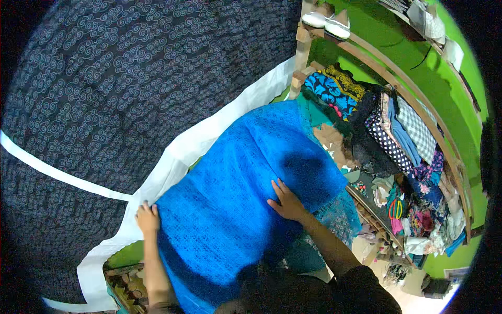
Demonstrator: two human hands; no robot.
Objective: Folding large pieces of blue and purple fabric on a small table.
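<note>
Here, the blue cloth [219,183] lies spread in front of me. My right hand [287,202] rests open and flat on it; my left hand [148,218] is at its left corner, though I can't tell whether it pinches. For smooth laying, I'd best steady that corner and stroke lightly. The white border [193,141] runs close on the left; folded fabrics [388,137] crowd the right, limiting my sweep.

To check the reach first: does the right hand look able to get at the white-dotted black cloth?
Probably yes: the right hand lies spread on the blue fabric, the white-dotted black cloth shows largely uncovered, and nothing tall appears between them, though depth is hard to judge.
</note>
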